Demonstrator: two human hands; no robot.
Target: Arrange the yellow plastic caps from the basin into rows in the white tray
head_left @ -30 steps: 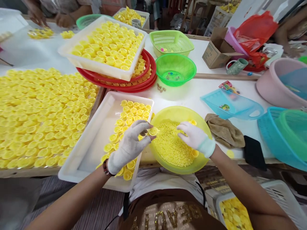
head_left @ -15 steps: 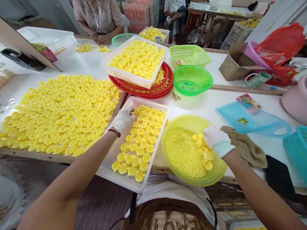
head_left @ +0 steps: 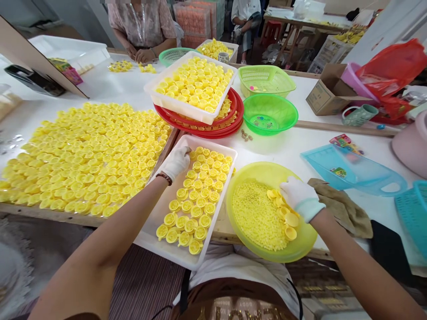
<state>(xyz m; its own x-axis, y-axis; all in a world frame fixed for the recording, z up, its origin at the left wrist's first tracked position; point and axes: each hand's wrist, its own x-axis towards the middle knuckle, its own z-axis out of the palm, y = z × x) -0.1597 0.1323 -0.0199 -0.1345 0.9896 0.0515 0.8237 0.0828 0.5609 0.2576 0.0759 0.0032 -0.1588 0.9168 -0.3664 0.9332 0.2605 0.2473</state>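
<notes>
My left hand (head_left: 177, 162), in a white glove, reaches over the far left part of a white tray (head_left: 147, 236). Its fingers are closed at the edge of a small yellow cup (head_left: 193, 155), partly hidden by them. Loose rows of similar yellow cups with patterned insides fill much of the tray. My right hand (head_left: 298, 194), also gloved, is inside a yellow basin (head_left: 302, 251). The basin holds many tiny pale yellow beads (head_left: 256, 213) and a cluster of yellow cups (head_left: 291, 219) against the curled right fingers. What those fingers grip is hidden.
Many yellow cups (head_left: 90, 155) cover the table at left. A full white tray (head_left: 213, 116) sits on stacked red trays (head_left: 239, 121). Near them stand a green bowl (head_left: 270, 109) and basket (head_left: 283, 84). A blue scoop (head_left: 356, 175) and brown cloth (head_left: 340, 209) lie right. Another person (head_left: 143, 26) sits opposite.
The view has shifted slightly. My left fingers have closed up more at the tray's far left cups. My right hand has stayed at the cups in the basin, with little movement.
</notes>
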